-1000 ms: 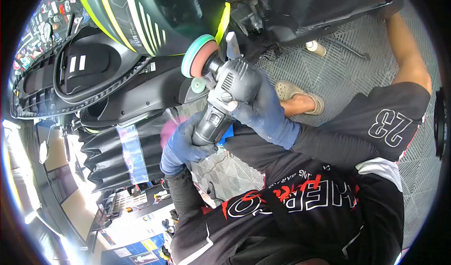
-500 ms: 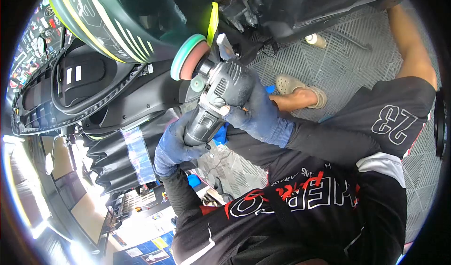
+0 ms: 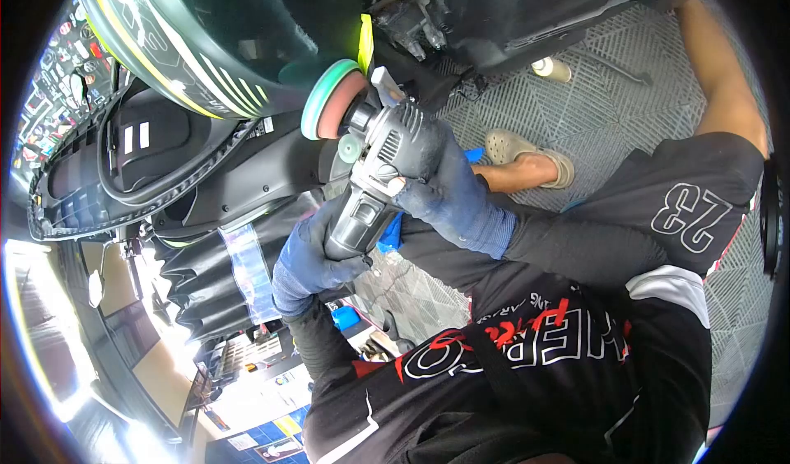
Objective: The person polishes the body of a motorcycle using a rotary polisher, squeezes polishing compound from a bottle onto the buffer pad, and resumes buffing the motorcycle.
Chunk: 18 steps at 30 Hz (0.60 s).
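A black and grey handheld polisher (image 3: 374,188) is held in both of my gloved hands. Its round green and orange foam pad (image 3: 329,100) meets the dark glossy panel (image 3: 239,40) of a motor scooter, at the panel's lower edge. My left hand (image 3: 309,254), in a dark blue glove, is wrapped round the polisher's rear body. My right hand (image 3: 453,197), gloved alike, grips the polisher near its head, with a bare thumb tip showing. A yellow-green strip (image 3: 365,44) stands just behind the pad. Part of the pad's contact face is hidden.
The scooter's black seat-side bodywork (image 3: 239,176) lies to the left. A cream bottle (image 3: 551,69) lies on the grey patterned floor tiles (image 3: 609,94). A beige clog (image 3: 527,158) is on my foot. Behind on the left is a cluttered workbench (image 3: 247,382).
The view has shifted slightly, so the scooter and background sit a little differently. Both hands keep their grip on the polisher, and its pad stays at the panel's edge.
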### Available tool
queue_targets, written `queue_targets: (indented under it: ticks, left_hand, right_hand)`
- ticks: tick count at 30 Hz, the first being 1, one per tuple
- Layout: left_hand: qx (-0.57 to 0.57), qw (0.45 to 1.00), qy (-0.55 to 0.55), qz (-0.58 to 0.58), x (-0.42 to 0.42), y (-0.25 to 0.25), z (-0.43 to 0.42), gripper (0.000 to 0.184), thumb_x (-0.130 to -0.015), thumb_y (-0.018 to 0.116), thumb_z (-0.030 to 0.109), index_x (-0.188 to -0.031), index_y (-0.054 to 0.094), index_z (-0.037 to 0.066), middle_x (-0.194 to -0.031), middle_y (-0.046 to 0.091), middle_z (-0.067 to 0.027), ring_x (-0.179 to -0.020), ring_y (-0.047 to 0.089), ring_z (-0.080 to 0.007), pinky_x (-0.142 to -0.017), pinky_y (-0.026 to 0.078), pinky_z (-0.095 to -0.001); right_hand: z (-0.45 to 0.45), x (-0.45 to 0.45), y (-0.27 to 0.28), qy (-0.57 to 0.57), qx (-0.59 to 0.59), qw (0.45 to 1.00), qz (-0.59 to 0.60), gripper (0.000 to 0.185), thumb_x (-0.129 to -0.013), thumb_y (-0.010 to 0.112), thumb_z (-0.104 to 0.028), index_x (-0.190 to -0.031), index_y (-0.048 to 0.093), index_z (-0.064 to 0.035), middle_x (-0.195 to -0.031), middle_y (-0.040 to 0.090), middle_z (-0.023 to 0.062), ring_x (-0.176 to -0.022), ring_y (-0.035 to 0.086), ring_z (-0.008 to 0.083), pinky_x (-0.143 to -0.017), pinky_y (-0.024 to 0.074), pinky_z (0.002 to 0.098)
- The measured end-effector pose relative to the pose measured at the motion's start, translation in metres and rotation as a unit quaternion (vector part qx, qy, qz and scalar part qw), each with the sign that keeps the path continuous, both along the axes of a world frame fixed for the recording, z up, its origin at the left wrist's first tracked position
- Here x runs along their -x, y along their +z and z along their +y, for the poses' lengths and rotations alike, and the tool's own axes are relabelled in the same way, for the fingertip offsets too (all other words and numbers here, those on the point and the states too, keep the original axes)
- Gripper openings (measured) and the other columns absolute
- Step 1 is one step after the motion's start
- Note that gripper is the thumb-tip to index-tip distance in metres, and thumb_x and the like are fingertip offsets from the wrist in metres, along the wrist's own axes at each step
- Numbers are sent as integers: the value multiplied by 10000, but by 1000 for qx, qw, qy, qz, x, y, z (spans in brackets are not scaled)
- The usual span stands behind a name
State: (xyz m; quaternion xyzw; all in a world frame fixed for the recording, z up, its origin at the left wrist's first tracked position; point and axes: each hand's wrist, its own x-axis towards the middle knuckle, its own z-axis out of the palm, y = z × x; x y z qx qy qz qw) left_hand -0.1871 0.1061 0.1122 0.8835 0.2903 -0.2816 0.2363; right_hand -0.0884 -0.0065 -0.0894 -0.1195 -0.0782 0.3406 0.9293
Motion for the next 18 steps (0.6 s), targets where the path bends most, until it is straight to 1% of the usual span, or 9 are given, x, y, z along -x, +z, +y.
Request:
queue_targets:
  ticks: [1, 3, 4, 6, 9, 13, 15, 16, 18]
  left_hand:
    - [0, 1000, -2, 0, -3, 1, -2, 996, -702, 913, 361, -1509, 480, -29, -1214, 703, -137, -1091, 671, -198, -960, 525, -351]
    - [3, 1000, 1, 2, -13, 6, -10, 1013, -697, 905, 424, -1501, 489, -31, -1214, 708, -161, -1096, 683, -222, -966, 523, -367]
    - [3, 1000, -2, 2, -14, 8, -11, 1013, -697, 905, 424, -1501, 489, -31, -1214, 708, -161, -1096, 683, -222, -966, 523, -367]
    - [6, 1000, 19, 1, -18, 9, -14, 999, -701, 904, 412, -1499, 493, -25, -1204, 713, -167, -1099, 691, -238, -973, 519, -370]
    - [2, 999, 26, 20, -31, 15, -23, 987, -711, 901, 402, -1502, 491, -22, -1199, 719, -167, -1096, 696, -246, -973, 519, -371]
    - [-8, 1000, -17, 17, -24, 14, -12, 967, -719, 895, 366, -1504, 487, -23, -1207, 718, -161, -1088, 699, -244, -964, 523, -372]
    - [-7, 999, -29, 14, -23, 14, -11, 954, -716, 896, 337, -1503, 489, -15, -1212, 719, -151, -1086, 700, -245, -960, 525, -374]
    - [-6, 999, -27, 16, -22, 14, -9, 954, -716, 896, 337, -1503, 489, -15, -1212, 719, -151, -1086, 700, -245, -960, 525, -374]
    - [-19, 999, -22, 39, -16, 13, -4, 950, -712, 898, 324, -1506, 491, -4, -1198, 717, -143, -1076, 696, -229, -954, 527, -371]
  right_hand:
    - [-3, -2, 4, -2, 0, 1000, 0, 756, -857, 851, -163, -1394, 344, -1, -1302, 565, 154, -1163, 643, 198, -989, 575, 371]
    - [-6, -6, 10, 15, -73, 995, 63, 755, -860, 850, -157, -1393, 340, -1, -1301, 566, 155, -1155, 649, 199, -991, 578, 375]
    - [-7, -7, 10, 13, -73, 995, 64, 755, -860, 850, -157, -1393, 340, -1, -1301, 566, 155, -1155, 649, 199, -991, 578, 375]
    - [-9, -10, 9, -26, 11, 1000, 7, 760, -858, 860, -180, -1389, 345, -6, -1286, 576, 151, -1151, 648, 195, -980, 580, 373]
    - [-10, -13, 10, -31, 35, 999, -2, 767, -852, 869, -199, -1385, 351, -9, -1270, 586, 145, -1145, 648, 193, -970, 580, 369]
    - [-9, -11, 10, -7, 16, 1000, 19, 771, -847, 873, -214, -1382, 357, -7, -1257, 591, 139, -1142, 646, 190, -958, 581, 369]
    - [2, -5, 4, -1, 1, 1000, 8, 738, -857, 854, -157, -1384, 359, -11, -1250, 590, 132, -1133, 650, 186, -959, 589, 366]
    - [1, -2, 6, 1, 2, 1000, 9, 738, -857, 854, -157, -1384, 359, -11, -1250, 590, 132, -1133, 650, 186, -959, 589, 366]
    - [0, 5, 12, -47, -28, 998, 40, 634, -918, 783, -256, -1388, 429, -21, -1226, 601, 88, -1107, 637, 148, -948, 556, 328]
